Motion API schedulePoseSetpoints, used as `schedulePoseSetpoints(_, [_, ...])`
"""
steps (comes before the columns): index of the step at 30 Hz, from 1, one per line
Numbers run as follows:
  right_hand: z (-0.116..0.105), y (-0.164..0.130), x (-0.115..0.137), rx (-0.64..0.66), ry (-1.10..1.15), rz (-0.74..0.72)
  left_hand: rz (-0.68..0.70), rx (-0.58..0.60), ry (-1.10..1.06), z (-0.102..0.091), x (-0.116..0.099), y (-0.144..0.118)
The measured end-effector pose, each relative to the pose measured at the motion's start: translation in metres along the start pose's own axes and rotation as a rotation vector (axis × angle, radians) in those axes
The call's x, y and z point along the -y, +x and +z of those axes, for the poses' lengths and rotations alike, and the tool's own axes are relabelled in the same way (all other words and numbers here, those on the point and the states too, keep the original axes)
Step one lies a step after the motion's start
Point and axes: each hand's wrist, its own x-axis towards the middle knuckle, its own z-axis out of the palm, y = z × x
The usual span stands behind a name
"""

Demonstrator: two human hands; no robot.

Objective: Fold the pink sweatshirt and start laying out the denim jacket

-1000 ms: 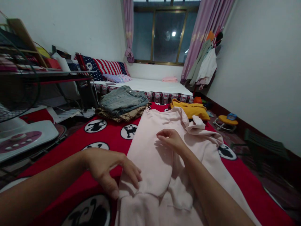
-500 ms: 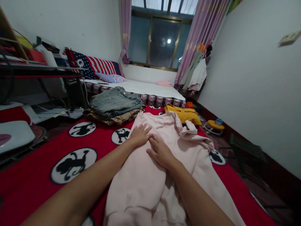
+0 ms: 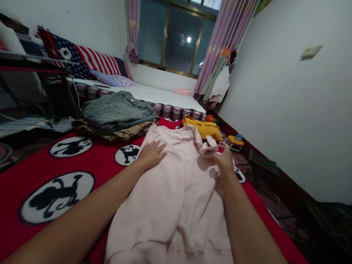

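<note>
A pale pink sweatshirt (image 3: 167,190) lies lengthwise before me on a red blanket (image 3: 107,157) with round monkey patterns. My left hand (image 3: 151,154) rests flat on its upper left part, fingers spread. At the garment's right side, my right hand (image 3: 224,157) has its fingers curled at the bunched sleeve (image 3: 209,146) and grips the cloth. Part of the sleeve is hidden behind that hand. Just beyond the collar, toward the right, sits a folded yellow garment (image 3: 205,128).
Folded jeans (image 3: 118,112) top a stack with a brown patterned cloth (image 3: 129,135) at the back left. Behind stands a bed (image 3: 154,97) under the window. A yellow stool (image 3: 235,140) and a dark folding stool (image 3: 264,163) stand on the right-hand floor.
My right hand has moved right from the sweatshirt's middle to its sleeve. The garment's right side now lies further in. My left hand stays on the cloth; the view has shifted right.
</note>
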Motion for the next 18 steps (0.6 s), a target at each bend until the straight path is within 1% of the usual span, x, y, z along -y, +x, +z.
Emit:
schedulePoseSetpoints(1, [0.003,-0.003,-0.004,0.109,-0.077,-0.015,0.002,-0.002,0.000,0.000,0.000,0.000])
schedulePoseSetpoints(2, [0.006,-0.007,-0.006,0.191,-0.177,-0.050,0.003,-0.004,0.000,0.000,0.000,0.000])
schedulePoseSetpoints(3, [0.009,-0.011,-0.007,0.235,-0.286,-0.091,0.004,-0.005,0.000,0.001,0.000,-0.001])
schedulePoseSetpoints(5, [0.011,-0.018,-0.004,0.244,-0.458,-0.162,0.008,-0.009,0.001,0.001,0.000,-0.001])
schedulePoseSetpoints(7, [0.009,-0.019,-0.001,0.184,-0.503,-0.178,0.014,-0.013,-0.003,0.001,0.001,-0.002])
schedulePoseSetpoints(8, [0.007,-0.017,0.000,0.122,-0.483,-0.144,0.018,-0.019,-0.007,0.001,0.001,-0.003])
schedulePoseSetpoints(9, [0.004,-0.014,0.000,0.036,-0.440,-0.072,0.021,-0.029,-0.013,0.001,0.001,-0.003])
schedulePoseSetpoints(10, [0.000,-0.011,-0.002,-0.070,-0.379,0.036,0.027,-0.045,-0.022,0.001,0.002,-0.004])
schedulePoseSetpoints(12, [-0.009,-0.003,-0.010,-0.295,-0.193,0.293,0.050,-0.097,-0.058,0.002,0.004,-0.005])
schedulePoseSetpoints(13, [-0.013,0.000,-0.015,-0.378,-0.092,0.398,0.073,-0.130,-0.091,0.002,0.004,-0.005])
schedulePoseSetpoints(14, [-0.016,0.003,-0.021,-0.431,-0.001,0.471,0.103,-0.167,-0.135,0.002,0.005,-0.005])
schedulePoseSetpoints(16, [-0.022,0.008,-0.032,-0.451,0.129,0.523,0.171,-0.245,-0.242,0.002,0.006,-0.005])
schedulePoseSetpoints(18, [-0.026,0.012,-0.039,-0.418,0.207,0.515,0.230,-0.310,-0.331,0.001,0.004,-0.006])
